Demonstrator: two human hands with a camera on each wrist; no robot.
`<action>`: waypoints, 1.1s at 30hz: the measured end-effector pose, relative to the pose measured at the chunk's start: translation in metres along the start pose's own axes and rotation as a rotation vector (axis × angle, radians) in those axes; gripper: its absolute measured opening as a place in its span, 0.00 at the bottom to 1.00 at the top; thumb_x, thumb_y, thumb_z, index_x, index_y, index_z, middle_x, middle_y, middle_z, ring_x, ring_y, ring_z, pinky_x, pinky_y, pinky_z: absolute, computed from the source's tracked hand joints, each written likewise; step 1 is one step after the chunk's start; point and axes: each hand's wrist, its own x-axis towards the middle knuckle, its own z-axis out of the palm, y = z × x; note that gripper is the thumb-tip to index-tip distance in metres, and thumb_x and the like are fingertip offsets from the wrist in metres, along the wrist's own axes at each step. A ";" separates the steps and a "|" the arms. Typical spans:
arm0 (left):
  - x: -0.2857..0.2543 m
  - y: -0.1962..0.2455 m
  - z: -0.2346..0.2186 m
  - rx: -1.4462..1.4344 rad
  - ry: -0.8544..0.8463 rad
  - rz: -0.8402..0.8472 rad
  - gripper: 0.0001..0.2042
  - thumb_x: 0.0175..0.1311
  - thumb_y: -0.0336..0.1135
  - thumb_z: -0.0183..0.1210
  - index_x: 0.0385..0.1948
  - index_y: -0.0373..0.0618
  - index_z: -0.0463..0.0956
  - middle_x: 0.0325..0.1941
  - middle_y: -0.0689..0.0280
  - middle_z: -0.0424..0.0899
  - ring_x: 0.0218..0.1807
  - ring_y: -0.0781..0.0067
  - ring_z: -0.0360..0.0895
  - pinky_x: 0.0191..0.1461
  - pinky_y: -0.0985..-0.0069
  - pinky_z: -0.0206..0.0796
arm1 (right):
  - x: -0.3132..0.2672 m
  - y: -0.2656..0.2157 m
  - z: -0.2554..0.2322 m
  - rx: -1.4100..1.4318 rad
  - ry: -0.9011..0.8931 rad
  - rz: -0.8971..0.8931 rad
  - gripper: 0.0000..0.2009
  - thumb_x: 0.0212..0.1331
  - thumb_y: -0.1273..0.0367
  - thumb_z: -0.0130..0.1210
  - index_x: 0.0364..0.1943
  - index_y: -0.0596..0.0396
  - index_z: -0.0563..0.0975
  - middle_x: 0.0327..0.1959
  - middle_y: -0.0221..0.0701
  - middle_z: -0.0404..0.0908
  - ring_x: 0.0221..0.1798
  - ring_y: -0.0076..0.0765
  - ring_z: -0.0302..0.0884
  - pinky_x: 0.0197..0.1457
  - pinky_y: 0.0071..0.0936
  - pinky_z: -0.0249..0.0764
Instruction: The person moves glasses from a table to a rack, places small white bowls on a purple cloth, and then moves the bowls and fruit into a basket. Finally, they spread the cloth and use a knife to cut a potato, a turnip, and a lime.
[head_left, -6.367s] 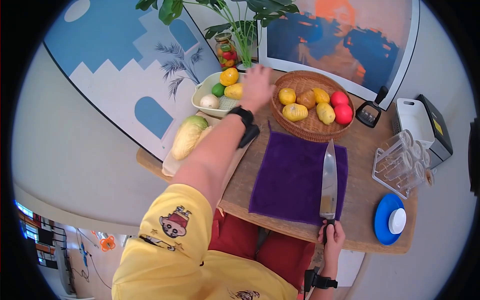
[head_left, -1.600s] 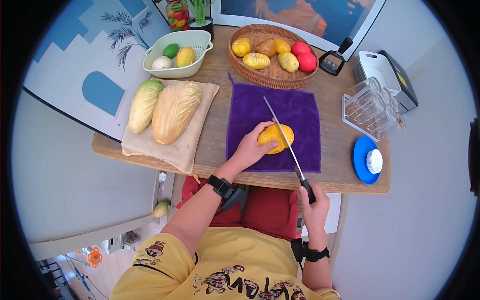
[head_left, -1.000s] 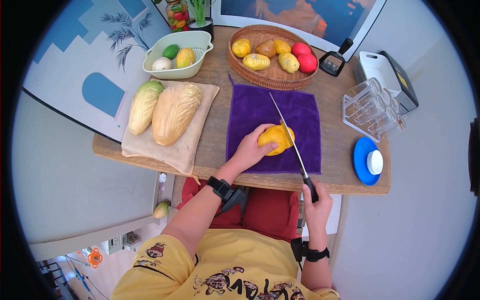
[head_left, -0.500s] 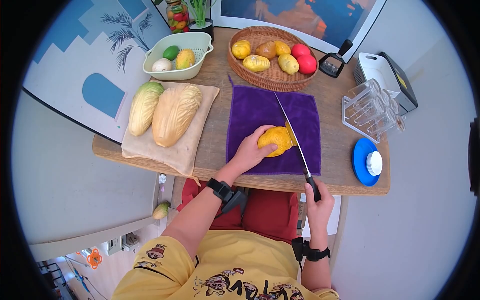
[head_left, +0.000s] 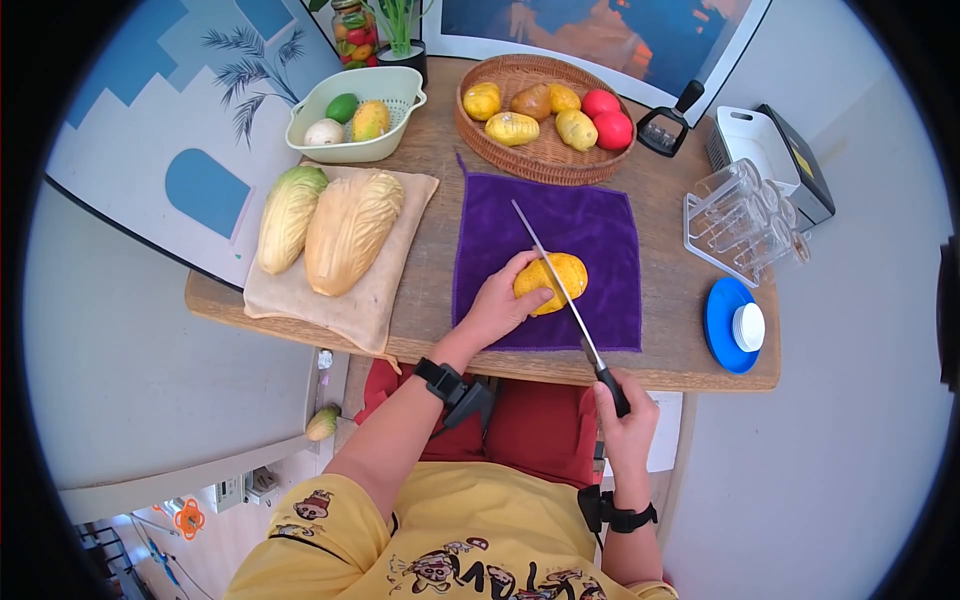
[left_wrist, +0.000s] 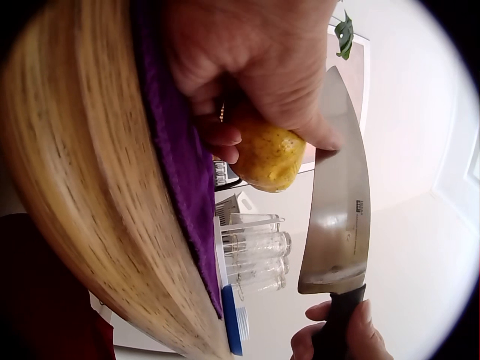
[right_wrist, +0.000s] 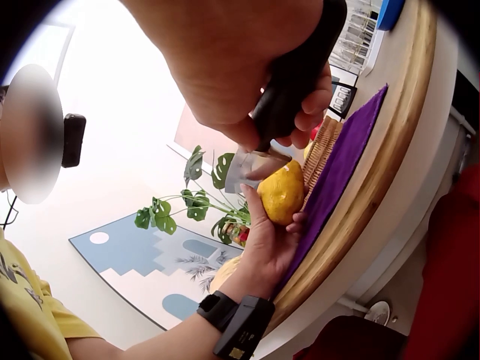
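Observation:
My left hand holds a yellow, lumpy fruit on a purple cloth, thumb on its near side. Its mottled skin shows in the left wrist view. Gripped by its black handle, a large kitchen knife is in my right hand. From the head view the blade crosses over the fruit's middle, pointing away and to the left. In the left wrist view it stands beside my left fingers, one fingertip overlapping the blade's edge. My palm hides part of the fruit.
A wicker basket of fruit stands behind the cloth. To the left are a pale green colander and two cabbages on a beige cloth. A glass rack and blue plate sit right.
The yellow fruit came from the colander to the cloth. Over the last half second the blade has shifted left, from the fruit's right end to across its middle. My left hand has barely moved.

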 end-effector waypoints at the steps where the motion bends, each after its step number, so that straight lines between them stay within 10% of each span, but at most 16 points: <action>1: 0.001 -0.003 0.001 0.034 0.016 0.096 0.26 0.66 0.43 0.66 0.62 0.47 0.70 0.52 0.58 0.84 0.55 0.64 0.82 0.59 0.69 0.72 | 0.001 0.005 0.002 0.037 0.032 0.010 0.11 0.62 0.66 0.66 0.42 0.60 0.83 0.30 0.42 0.84 0.29 0.43 0.81 0.36 0.33 0.75; 5: 0.003 -0.007 0.004 0.087 0.036 0.327 0.25 0.67 0.41 0.66 0.63 0.47 0.70 0.54 0.59 0.83 0.56 0.64 0.81 0.61 0.70 0.71 | 0.009 0.008 0.001 0.021 0.129 0.002 0.11 0.63 0.66 0.65 0.43 0.60 0.83 0.29 0.42 0.83 0.29 0.44 0.80 0.36 0.33 0.75; 33: 0.004 -0.009 0.006 0.090 0.031 0.349 0.25 0.69 0.43 0.63 0.64 0.46 0.69 0.56 0.58 0.82 0.58 0.61 0.81 0.62 0.69 0.70 | 0.012 0.013 -0.005 -0.041 0.156 0.055 0.12 0.63 0.65 0.66 0.42 0.60 0.83 0.29 0.44 0.83 0.30 0.47 0.80 0.37 0.36 0.75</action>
